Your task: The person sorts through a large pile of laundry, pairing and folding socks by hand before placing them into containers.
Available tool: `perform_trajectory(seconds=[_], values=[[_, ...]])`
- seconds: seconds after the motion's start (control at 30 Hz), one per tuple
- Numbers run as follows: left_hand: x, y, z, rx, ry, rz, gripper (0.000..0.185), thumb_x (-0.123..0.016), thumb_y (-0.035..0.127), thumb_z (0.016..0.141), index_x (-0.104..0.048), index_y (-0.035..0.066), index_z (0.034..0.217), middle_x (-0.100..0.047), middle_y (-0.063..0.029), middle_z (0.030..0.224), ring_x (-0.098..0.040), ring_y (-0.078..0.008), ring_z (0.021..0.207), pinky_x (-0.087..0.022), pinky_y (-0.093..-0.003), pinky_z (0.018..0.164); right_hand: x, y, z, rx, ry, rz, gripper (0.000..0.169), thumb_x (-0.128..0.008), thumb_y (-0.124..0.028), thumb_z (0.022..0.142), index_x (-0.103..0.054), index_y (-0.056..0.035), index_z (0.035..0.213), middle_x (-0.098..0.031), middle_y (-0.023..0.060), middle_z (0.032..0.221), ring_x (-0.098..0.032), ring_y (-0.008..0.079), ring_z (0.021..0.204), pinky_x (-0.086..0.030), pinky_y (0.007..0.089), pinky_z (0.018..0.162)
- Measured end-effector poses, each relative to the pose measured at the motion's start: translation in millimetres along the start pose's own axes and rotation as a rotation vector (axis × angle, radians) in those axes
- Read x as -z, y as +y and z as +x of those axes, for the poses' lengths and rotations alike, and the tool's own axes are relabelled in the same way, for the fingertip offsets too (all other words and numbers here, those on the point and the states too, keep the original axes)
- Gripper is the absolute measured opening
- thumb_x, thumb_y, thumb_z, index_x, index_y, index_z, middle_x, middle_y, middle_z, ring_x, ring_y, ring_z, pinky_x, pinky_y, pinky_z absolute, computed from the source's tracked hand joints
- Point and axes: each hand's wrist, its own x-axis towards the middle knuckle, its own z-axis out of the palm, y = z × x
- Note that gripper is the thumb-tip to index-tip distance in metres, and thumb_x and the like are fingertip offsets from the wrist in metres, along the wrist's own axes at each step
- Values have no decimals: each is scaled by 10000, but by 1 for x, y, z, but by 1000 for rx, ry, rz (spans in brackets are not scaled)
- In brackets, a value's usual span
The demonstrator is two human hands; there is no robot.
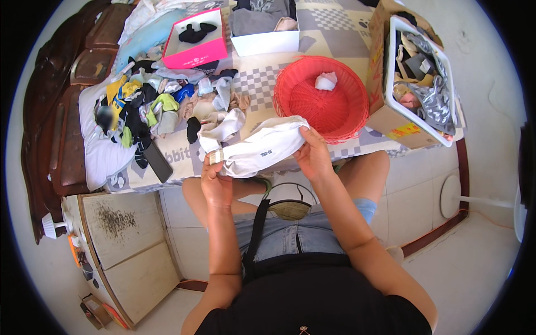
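A white sock [264, 146] is stretched lengthwise between my two hands, over the near edge of the bed. My left hand [215, 178] grips its ribbed cuff, and my right hand [312, 153] pinches the other end. Small dark writing marks the fabric. Just beyond my left hand lies another white sock [228, 125], at the edge of a heap of mixed socks [161, 98]. Past my right hand stands a round red woven basket [320, 100] with a balled white sock [325, 81] inside.
A pink-sided box [197, 56] holds black socks; a white box [266, 44] holds folded grey clothing. At the right, a white bin [446, 104] of clothes sits with a cardboard box [377, 113]. A black phone [157, 162] lies at the bed's near edge, above a wooden cabinet [121, 234].
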Motion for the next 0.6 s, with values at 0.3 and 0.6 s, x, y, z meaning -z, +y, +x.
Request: perform_trajectory(seconds=[0.3,0.6], values=[[39,-32,54,-540,280,1207,334,-617,56,775,-451,23,1063,-495,-92,1032,-489,-190,862,-409,-299,774,72,78,17,-264,346,-67,199,-531,-117,865,-541,-59,1055,-609,58,972,-598,170,890,-523,307,763],[54,-124,-13,648,206,139,275,-548,348,869,-524,110,1004,-566,-35,909,-523,-171,817,-418,-309,760,86,87,3,-560,246,-186,235,-558,-139,850,-526,-23,1051,-619,88,916,-610,198,824,-533,306,714]])
